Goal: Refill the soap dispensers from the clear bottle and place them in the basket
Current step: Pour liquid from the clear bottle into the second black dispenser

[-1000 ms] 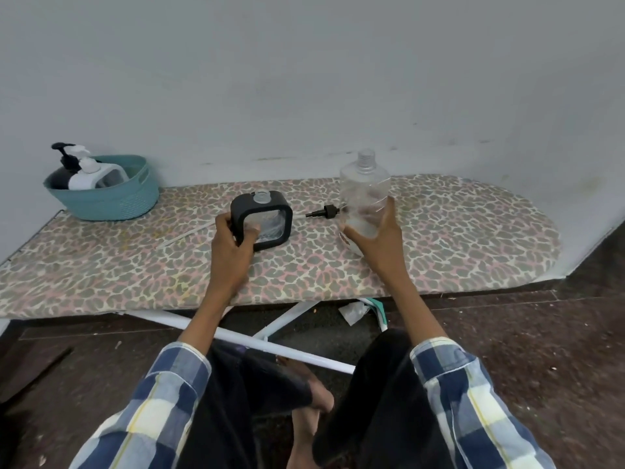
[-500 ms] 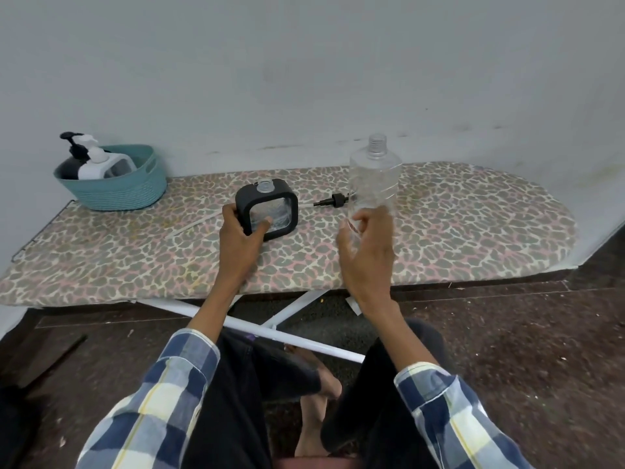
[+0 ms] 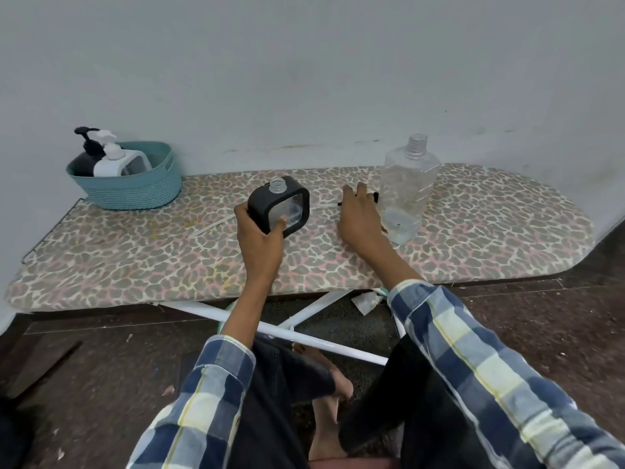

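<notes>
Gripping square black-framed dispenser [image 3: 279, 205] in left hand [image 3: 258, 231]; right hand [image 3: 360, 216] over pump [image 3: 374, 197], grasp unclear; ribbed clear bottle [image 3: 407, 187] upright

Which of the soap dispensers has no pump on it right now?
The black square dispenser gripped by the left hand; its neck is bare, while both dispensers in the basket carry pumps.

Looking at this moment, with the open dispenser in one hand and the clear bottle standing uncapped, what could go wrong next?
1. The black dispenser is held tilted by the left hand with its neck open; liquid inside may spill onto the ironing board.
2. The clear bottle stands uncapped on the soft cover, close to the right hand reaching for the pump; a bump could tip it.
</notes>
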`<state>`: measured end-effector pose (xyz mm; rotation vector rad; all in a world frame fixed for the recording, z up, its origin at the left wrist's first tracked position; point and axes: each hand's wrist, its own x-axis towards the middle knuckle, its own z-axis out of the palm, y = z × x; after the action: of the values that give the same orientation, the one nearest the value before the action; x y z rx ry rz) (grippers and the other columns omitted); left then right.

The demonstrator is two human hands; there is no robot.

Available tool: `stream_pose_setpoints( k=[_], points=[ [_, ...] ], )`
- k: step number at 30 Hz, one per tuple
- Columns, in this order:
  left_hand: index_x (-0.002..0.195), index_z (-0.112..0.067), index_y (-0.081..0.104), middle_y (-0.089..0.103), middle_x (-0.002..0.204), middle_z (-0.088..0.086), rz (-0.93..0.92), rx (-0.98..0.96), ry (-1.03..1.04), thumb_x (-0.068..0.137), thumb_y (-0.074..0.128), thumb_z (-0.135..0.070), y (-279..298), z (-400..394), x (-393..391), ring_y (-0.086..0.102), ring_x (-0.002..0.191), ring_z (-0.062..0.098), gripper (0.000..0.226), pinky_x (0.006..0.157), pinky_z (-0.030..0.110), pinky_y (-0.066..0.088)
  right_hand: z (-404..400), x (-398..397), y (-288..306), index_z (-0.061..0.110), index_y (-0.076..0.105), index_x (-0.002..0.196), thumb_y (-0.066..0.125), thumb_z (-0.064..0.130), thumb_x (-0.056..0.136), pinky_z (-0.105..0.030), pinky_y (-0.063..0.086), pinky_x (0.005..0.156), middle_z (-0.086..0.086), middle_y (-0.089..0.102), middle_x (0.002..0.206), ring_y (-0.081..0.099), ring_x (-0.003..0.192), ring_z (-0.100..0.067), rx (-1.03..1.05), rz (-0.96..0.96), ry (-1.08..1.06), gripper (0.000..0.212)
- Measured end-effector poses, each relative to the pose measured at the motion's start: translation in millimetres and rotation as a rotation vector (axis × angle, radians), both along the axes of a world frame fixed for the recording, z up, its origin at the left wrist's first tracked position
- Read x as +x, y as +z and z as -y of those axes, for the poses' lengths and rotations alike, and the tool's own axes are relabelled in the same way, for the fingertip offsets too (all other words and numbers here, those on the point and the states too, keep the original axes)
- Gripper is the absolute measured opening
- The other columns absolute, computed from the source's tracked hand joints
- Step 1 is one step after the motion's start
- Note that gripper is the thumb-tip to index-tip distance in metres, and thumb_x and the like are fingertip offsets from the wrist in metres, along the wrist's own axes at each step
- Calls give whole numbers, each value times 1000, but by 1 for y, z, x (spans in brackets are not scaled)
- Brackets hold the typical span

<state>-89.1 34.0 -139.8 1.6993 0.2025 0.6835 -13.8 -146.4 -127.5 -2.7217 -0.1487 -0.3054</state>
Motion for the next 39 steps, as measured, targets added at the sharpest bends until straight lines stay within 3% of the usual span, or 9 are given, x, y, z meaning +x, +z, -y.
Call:
stream_pose_setpoints(
  k=[3, 8, 13, 19, 24, 27, 30, 33, 39],
  points=[
    [128, -19, 45, 61, 125, 1, 16, -27, 20, 94, 76, -10, -1, -3, 1, 64, 111, 8, 47, 81, 8, 50, -4, 6, 1, 0, 42, 152, 56, -7, 98, -45, 45, 107, -24, 38, 158, 38, 145, -45, -109, -37, -20, 56],
    [127, -23, 46, 62, 127, 2, 53, -52, 54, 94, 77, -15, -5, -5, 1, 64, 113, 13, 46, 87, 19, 53, -9, 9, 4, -1, 54, 135, 57, -10, 97, -46, 50, 93, -24, 45, 148, 47, 134, -43, -155, -22, -47, 39],
    [128, -25, 46, 62, 129, 2, 55, -88, 93, 95, 79, -19, -6, -7, 2, 64, 116, 17, 47, 91, 22, 54, -5, 5, 8, 2, 59, 121, 54, -16, 92, -40, 41, 77, -20, 59, 130, 55, 119, -38, -117, 107, 2, 35],
    [129, -19, 48, 61, 128, 3, 64, -47, 85, 95, 78, -12, -5, -6, 1, 64, 114, 18, 47, 91, 26, 59, -10, 1, 42, 9, 70, 122, 51, -9, 95, -38, 54, 82, -9, 68, 120, 66, 101, -26, 253, 310, 133, 38],
    [132, -16, 48, 60, 129, 3, 49, -70, 77, 94, 78, -10, -4, -6, 1, 64, 114, 16, 49, 83, 11, 55, -20, -7, 70, 14, 75, 120, 65, 4, 100, -13, 51, 73, 4, 75, 102, 71, 78, -4, 782, 284, 196, 25],
    [132, -17, 48, 60, 129, 2, 42, -73, 68, 95, 78, -12, -3, -5, 0, 63, 114, 15, 48, 84, 13, 54, -15, -6, 70, 18, 75, 126, 69, 21, 102, -12, 50, 74, 2, 75, 106, 70, 87, -12, 704, 241, 173, 25],
    [132, -18, 48, 60, 129, 2, 42, -72, 62, 96, 78, -13, -4, -5, 0, 64, 114, 16, 48, 85, 18, 56, -10, -6, 50, 14, 71, 125, 58, 30, 110, -15, 50, 62, -10, 67, 112, 66, 80, -12, 522, 136, 153, 25],
    [132, -20, 47, 59, 130, 2, 38, -57, 65, 96, 78, -14, -6, -5, 1, 63, 115, 18, 48, 90, 27, 59, -7, -10, 22, 14, 62, 133, 53, 42, 111, -34, 47, 77, -10, 60, 127, 68, 99, -25, 286, 27, 107, 37],
    [131, -24, 46, 59, 131, 1, 21, -32, 74, 95, 77, -15, -8, -7, 4, 63, 116, 18, 48, 94, 38, 61, -16, -26, 5, 14, 52, 137, 71, 38, 102, -44, 57, 83, -8, 71, 122, 68, 104, -27, 262, 30, 119, 47]
  ],
)
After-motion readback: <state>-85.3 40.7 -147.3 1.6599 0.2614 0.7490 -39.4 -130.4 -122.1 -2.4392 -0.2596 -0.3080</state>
